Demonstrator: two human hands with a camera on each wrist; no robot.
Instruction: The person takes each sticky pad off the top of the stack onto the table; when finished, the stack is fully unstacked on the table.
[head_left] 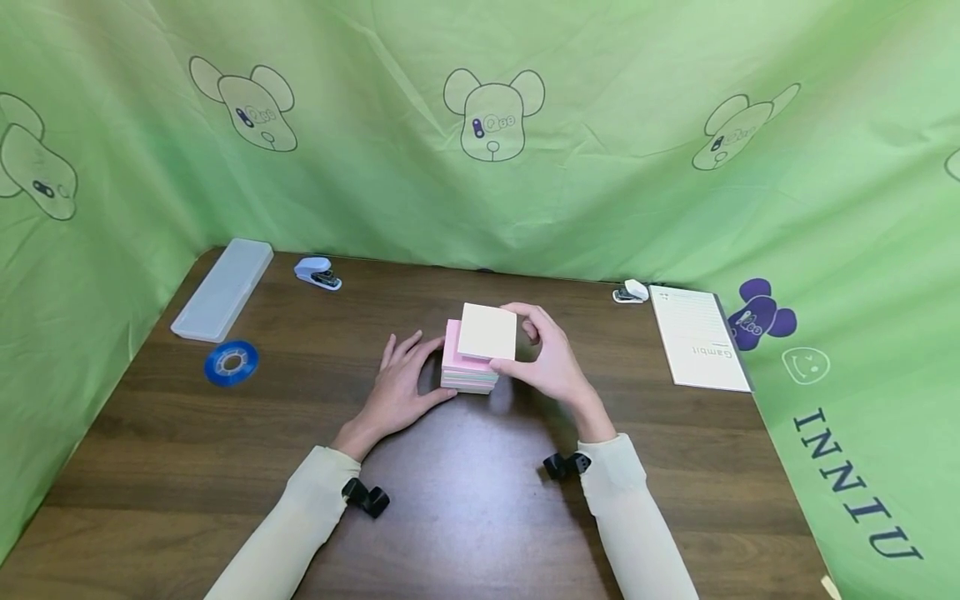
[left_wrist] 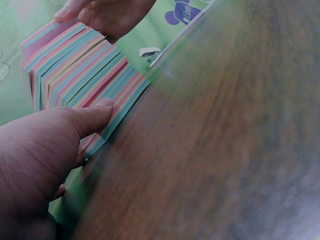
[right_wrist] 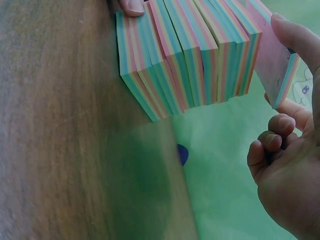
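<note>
A tall stack of sticky note pads (head_left: pixel 468 380), its edges striped pink, yellow, green and blue, stands on the table between the two hands. My left hand (head_left: pixel 399 388) holds the stack low on its left side, the thumb (left_wrist: pixel 95 116) on the near face and the index finger toward the back. Over the top, my right hand (head_left: pixel 552 360) pinches a pad with a cream top sheet (head_left: pixel 487 332) between thumb and index finger. In the right wrist view that pad (right_wrist: pixel 276 67) is tilted apart from the stack (right_wrist: pixel 195 55), and the other right fingers are curled.
At the left lie a pale plastic case (head_left: pixel 225 287), a roll of blue tape (head_left: pixel 217 367) and a light blue stapler (head_left: pixel 318 272). A white stapler (head_left: pixel 632 292) and a notepad (head_left: pixel 697 342) are at the back right. Green curtain (head_left: pixel 390 200) surrounds the wooden table (head_left: pixel 465 517).
</note>
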